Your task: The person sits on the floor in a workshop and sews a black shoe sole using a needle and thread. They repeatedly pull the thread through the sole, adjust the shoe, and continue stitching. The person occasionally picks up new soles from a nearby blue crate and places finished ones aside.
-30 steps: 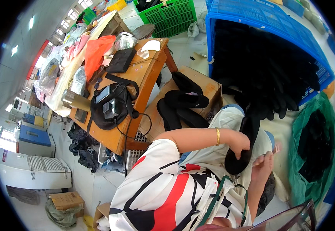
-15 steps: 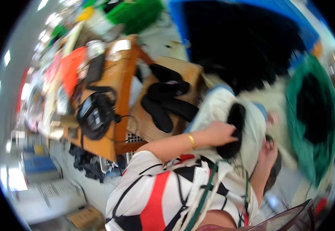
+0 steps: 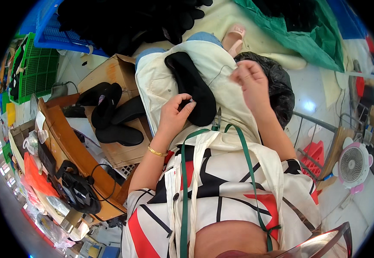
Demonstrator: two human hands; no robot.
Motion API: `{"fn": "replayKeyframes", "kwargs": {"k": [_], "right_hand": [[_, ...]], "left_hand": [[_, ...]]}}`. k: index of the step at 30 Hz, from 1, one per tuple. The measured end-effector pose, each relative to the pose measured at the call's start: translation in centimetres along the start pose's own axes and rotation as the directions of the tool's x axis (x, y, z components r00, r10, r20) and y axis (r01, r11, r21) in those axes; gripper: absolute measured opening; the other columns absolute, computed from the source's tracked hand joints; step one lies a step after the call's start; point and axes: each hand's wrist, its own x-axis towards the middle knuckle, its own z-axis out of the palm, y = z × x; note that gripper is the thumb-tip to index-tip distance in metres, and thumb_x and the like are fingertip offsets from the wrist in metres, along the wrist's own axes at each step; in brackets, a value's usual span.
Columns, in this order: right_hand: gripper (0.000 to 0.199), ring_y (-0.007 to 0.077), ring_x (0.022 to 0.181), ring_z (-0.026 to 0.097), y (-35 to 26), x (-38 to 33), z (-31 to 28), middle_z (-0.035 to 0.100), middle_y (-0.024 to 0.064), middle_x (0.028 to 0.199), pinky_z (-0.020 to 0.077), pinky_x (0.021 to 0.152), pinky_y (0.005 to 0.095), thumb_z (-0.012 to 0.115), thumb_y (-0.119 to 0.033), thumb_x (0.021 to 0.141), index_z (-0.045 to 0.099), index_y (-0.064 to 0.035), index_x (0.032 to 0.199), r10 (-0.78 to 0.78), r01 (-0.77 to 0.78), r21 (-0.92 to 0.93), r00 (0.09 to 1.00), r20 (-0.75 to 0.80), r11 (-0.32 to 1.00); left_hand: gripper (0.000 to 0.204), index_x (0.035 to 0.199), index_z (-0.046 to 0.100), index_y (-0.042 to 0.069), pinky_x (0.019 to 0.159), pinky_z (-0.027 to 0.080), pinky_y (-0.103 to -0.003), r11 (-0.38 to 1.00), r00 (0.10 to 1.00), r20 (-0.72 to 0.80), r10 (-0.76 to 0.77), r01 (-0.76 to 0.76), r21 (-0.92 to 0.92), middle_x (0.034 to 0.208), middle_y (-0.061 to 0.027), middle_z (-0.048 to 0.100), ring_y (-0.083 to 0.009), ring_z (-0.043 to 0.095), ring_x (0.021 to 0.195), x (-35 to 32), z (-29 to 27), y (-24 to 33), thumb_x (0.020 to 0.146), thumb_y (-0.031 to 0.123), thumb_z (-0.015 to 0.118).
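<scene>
A black shoe (image 3: pixel 199 90) is laid on the white apron (image 3: pixel 150 88) spread over the lap, its narrow end directed toward the apron's far edge and its rounded end toward the near edge. The shoe's left rim, by the rounded end, is held by the left hand (image 3: pixel 174 114), with thumb and forefinger brought narrowly together; a tiny glint is seen there, but what it is cannot be told. The right hand (image 3: pixel 252 84) is raised above the apron's right side, well apart from the shoe. Its blurred fingers are drawn close together on a thin dark thread (image 3: pixel 222 70), which is curved loosely across from the shoe's right side; whether a needle is gripped too cannot be told. More black shoes (image 3: pixel 120 134) are piled on a cardboard box (image 3: pixel 118 69) left of the apron. A black bag (image 3: pixel 79 189) is set on the tabletop (image 3: pixel 73 150).
</scene>
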Motion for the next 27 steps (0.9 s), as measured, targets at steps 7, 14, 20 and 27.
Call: {"fn": "replayKeyframes", "kwargs": {"k": [7, 14, 20, 27], "right_hand": [[0.013, 0.012, 0.059, 0.06, 1.4, -3.9, 3.1, 0.065, 0.0034, 0.073, 0.0477, 0.054, 0.0277, 0.059, -0.013, 0.095, 0.066, -0.0078, 0.104, 0.385, -0.197, -0.464, 0.852, 0.356, 0.864], [0.015, 0.0201, 0.062, 0.064, 2.9, -3.8, 3.7, 0.067, 0.0106, 0.076, 0.0514, 0.061, 0.0289, 0.062, -0.008, 0.09, 0.067, -0.0055, 0.103, 0.067, 0.306, -0.711, 0.893, 0.444, 0.633], [0.01, 0.0344, 0.064, 0.065, 2.8, -3.8, 4.3, 0.067, 0.0143, 0.073, 0.0523, 0.059, 0.0406, 0.061, -0.013, 0.087, 0.066, -0.009, 0.095, 0.024, 0.328, -0.707, 0.899, 0.438, 0.627], [0.012, 0.0286, 0.063, 0.066, 2.8, -3.7, 4.2, 0.067, 0.0141, 0.075, 0.0522, 0.06, 0.0343, 0.062, -0.01, 0.088, 0.067, -0.0068, 0.098, 0.061, 0.32, -0.729, 0.895, 0.443, 0.605]], "left_hand": [[0.015, 0.098, 0.067, 0.004, 0.06, 0.051, -0.023, 0.665, 0.914, 0.15, -0.377, 0.38, -0.642, 0.077, -0.0011, 0.064, -0.0095, 0.06, 0.064, 0.4, -0.2, -0.8, 0.095, 0.018, 0.063], [0.014, 0.099, 0.066, 0.004, 0.058, 0.052, -0.025, 0.575, 0.893, 0.216, -0.394, 0.423, -0.7, 0.077, -0.002, 0.065, -0.0109, 0.061, 0.063, 0.6, -0.4, -1.0, 0.097, 0.017, 0.06], [0.014, 0.099, 0.066, 0.005, 0.058, 0.053, -0.025, 0.561, 0.896, 0.212, -0.389, 0.413, -0.717, 0.078, -0.0023, 0.066, -0.0107, 0.062, 0.063, 0.5, -0.3, -1.0, 0.097, 0.017, 0.06], [0.015, 0.102, 0.066, 0.005, 0.059, 0.052, -0.024, 0.568, 0.902, 0.215, -0.375, 0.407, -0.715, 0.08, -0.0022, 0.066, -0.0104, 0.062, 0.065, 0.4, -0.3, -1.3, 0.097, 0.018, 0.061]]}}
